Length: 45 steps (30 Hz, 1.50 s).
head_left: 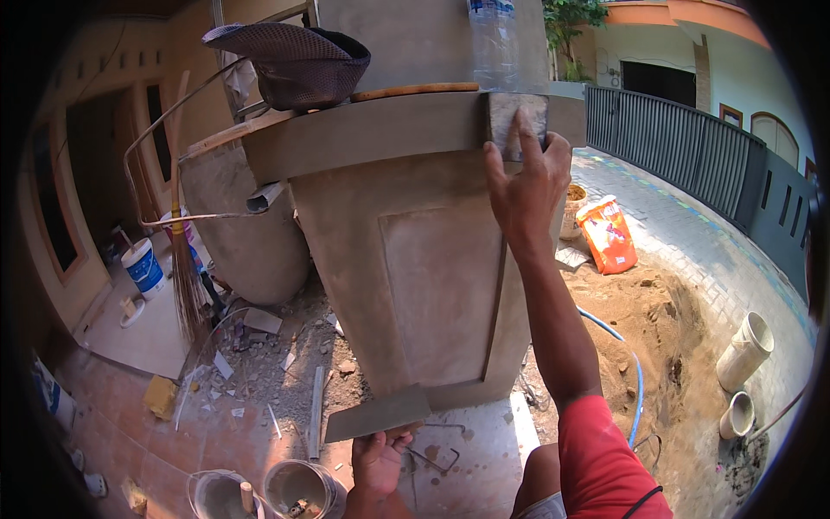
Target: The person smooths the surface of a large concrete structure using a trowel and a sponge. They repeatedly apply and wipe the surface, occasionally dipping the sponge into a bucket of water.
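Observation:
A grey plastered pillar (pixel 441 277) with a recessed panel stands before me, a wide ledge band (pixel 389 130) running round it near the top. My right hand (pixel 532 190) grips a small, flat rectangular block (pixel 502 117), worn and grey, against the band's right end. Its fingers reach over the block's face, the thumb at its lower left. Lower down, my left hand (pixel 378 463) holds a rectangular plastering trowel (pixel 376 416) from beneath. The trowel's broad grey blade is tilted, close to the pillar's foot; its handle is mostly hidden.
On the ledge lie a dark mesh cap (pixel 298 65), a wooden strip (pixel 415 91) and a clear plastic bottle (pixel 495 48). Buckets (pixel 298 484) stand near my left arm. A broom (pixel 183 285) leans at left. Right are a sand heap (pixel 640 346), blue hose (pixel 638 381) and orange sack (pixel 609 235).

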Tool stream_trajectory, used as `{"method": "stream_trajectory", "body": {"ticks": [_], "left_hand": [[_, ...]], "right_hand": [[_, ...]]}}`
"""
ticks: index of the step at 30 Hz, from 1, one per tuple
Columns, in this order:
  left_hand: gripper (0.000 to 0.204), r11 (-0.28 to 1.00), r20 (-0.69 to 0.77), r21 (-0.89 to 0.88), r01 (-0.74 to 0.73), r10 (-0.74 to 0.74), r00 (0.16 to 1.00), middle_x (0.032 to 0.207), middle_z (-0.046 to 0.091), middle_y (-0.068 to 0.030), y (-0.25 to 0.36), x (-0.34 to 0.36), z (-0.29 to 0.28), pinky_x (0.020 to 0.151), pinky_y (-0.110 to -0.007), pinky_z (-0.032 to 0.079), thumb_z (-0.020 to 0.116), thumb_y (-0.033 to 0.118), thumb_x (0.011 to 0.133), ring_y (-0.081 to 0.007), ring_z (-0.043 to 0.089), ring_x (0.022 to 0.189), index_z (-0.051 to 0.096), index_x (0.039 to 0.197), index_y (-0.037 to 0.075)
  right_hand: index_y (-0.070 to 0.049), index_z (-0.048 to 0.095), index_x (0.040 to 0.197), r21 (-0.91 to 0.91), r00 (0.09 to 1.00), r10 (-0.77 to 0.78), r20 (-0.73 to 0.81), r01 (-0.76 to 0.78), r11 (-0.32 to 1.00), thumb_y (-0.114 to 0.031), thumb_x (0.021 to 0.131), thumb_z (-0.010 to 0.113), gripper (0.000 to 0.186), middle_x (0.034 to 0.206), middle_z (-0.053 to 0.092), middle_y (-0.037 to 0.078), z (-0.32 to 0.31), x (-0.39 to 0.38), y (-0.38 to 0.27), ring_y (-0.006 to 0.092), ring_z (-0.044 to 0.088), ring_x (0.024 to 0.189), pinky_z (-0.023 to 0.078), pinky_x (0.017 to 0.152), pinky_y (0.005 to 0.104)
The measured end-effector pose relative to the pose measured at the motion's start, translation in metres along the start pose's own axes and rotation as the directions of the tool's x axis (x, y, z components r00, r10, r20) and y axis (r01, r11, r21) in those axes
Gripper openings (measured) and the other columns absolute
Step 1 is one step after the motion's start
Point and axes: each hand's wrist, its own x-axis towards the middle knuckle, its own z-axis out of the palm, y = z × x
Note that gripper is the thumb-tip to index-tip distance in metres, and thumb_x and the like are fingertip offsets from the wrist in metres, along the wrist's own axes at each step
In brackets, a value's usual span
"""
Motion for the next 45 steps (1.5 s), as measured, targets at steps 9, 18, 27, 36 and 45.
{"method": "stream_trajectory", "body": {"ticks": [9,18,27,36,45], "left_hand": [[0.036,0.999,-0.042,0.012,-0.029,0.03,0.999,0.116,0.063,-0.0067,0.006,-0.005,0.002,0.085,-0.039,0.054,0.069,0.017,0.086,-0.0231,0.063,0.101,0.056,0.119,0.011],[0.036,1.0,-0.004,0.024,0.004,-0.004,1.0,0.114,0.064,-0.0066,0.002,-0.001,-0.013,0.085,-0.039,0.053,0.069,0.018,0.087,-0.0228,0.063,0.102,0.056,0.119,0.011],[0.035,1.0,-0.014,0.021,0.002,-0.001,1.0,0.114,0.064,-0.0063,0.001,0.002,-0.004,0.088,-0.041,0.051,0.067,0.02,0.088,-0.0237,0.063,0.102,0.055,0.12,0.012],[0.032,0.999,-0.062,0.01,-0.039,0.04,0.997,0.113,0.064,-0.0062,0.015,-0.01,-0.009,0.086,-0.041,0.053,0.07,0.016,0.086,-0.0242,0.064,0.099,0.057,0.115,0.012],[0.037,1.0,-0.014,-0.018,-0.008,0.008,1.0,0.118,0.063,-0.0074,0.016,-0.003,-0.004,0.087,-0.039,0.052,0.071,0.02,0.086,-0.0253,0.062,0.108,0.057,0.118,0.01]], "right_hand": [[-0.022,0.056,0.13,0.232,0.955,-0.284,0.081,0.259,0.938,-0.025,0.073,0.074,0.06,0.116,0.046,0.019,0.026,-0.028,-0.083,0.0339,0.046,0.108,0.034,0.088,0.0459],[-0.015,0.058,0.131,-0.034,0.982,0.184,-0.04,-0.186,0.982,-0.032,0.08,0.07,0.055,0.113,0.05,0.024,-0.017,0.018,0.08,0.0378,0.051,0.105,0.043,0.086,0.0469],[-0.019,0.059,0.126,0.21,0.97,-0.234,0.06,0.217,0.953,-0.024,0.074,0.073,0.055,0.114,0.046,0.02,0.036,-0.029,-0.115,0.0345,0.046,0.106,0.034,0.087,0.0463],[-0.019,0.058,0.127,0.098,0.983,-0.184,0.022,0.181,0.979,-0.026,0.074,0.072,0.056,0.11,0.049,0.019,0.014,-0.009,-0.047,0.0345,0.047,0.105,0.036,0.085,0.0466],[-0.02,0.059,0.128,0.048,0.993,-0.11,0.053,0.108,0.993,-0.024,0.075,0.071,0.056,0.104,0.048,0.018,0.009,-0.02,-0.047,0.0349,0.049,0.1,0.038,0.083,0.0458]]}}
